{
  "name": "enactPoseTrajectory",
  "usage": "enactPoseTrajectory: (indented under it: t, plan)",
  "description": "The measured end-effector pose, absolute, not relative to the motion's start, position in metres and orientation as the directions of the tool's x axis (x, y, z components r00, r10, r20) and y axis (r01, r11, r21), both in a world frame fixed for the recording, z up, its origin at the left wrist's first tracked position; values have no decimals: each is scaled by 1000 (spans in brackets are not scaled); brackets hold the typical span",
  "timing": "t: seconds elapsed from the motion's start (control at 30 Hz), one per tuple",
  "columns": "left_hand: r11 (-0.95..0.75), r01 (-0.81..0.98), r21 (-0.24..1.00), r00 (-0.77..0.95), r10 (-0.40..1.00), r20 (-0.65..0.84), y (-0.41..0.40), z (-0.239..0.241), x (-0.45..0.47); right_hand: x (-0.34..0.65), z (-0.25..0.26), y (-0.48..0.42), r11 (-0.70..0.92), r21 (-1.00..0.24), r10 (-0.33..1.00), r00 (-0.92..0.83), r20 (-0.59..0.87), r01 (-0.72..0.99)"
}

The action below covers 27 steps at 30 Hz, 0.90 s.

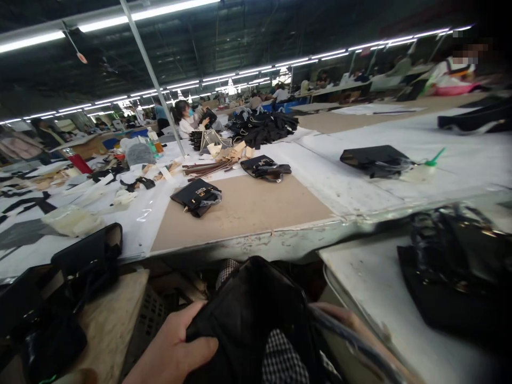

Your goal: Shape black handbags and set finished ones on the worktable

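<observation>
A black bag (pixel 252 309) rests low in front of me, over a checked cloth (pixel 282 362). My left hand (pixel 176 346) grips its left edge, thumb on top and fingers closed round the fabric. My right hand (pixel 352 333) lies along the bag's right side, blurred and partly hidden behind a dark strap, so its fingers are unclear.
A small black handbag (pixel 197 196) lies on the brown board (pixel 260 213) ahead. More black bags sit at left (pixel 86 258), right (pixel 456 266) and farther back (pixel 374 159). A squeeze bottle with a green tip (pixel 424 169) lies there. Other workers sit at the far benches.
</observation>
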<state>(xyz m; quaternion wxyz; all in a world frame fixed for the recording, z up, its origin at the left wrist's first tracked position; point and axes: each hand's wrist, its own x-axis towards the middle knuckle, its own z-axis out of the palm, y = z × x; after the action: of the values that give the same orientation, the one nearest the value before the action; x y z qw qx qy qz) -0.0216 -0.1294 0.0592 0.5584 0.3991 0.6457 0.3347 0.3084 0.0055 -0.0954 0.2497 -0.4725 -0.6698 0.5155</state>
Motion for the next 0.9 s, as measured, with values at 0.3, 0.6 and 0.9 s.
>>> enactPoseTrajectory:
  t: [0.3, 0.6, 0.9]
  plan:
    - [303, 306, 903, 115, 929, -351, -111, 15, -44, 211, -10, 79, 361, -932, 544, -818, 188, 26]
    - [367, 253, 895, 62, 917, -393, -117, 4, -76, 134, -28, 99, 404, -913, 240, -970, 42, 61]
    - [458, 183, 870, -281, 872, -400, -132, -28, -82, 126, -34, 82, 401, -889, 433, -901, -28, 221]
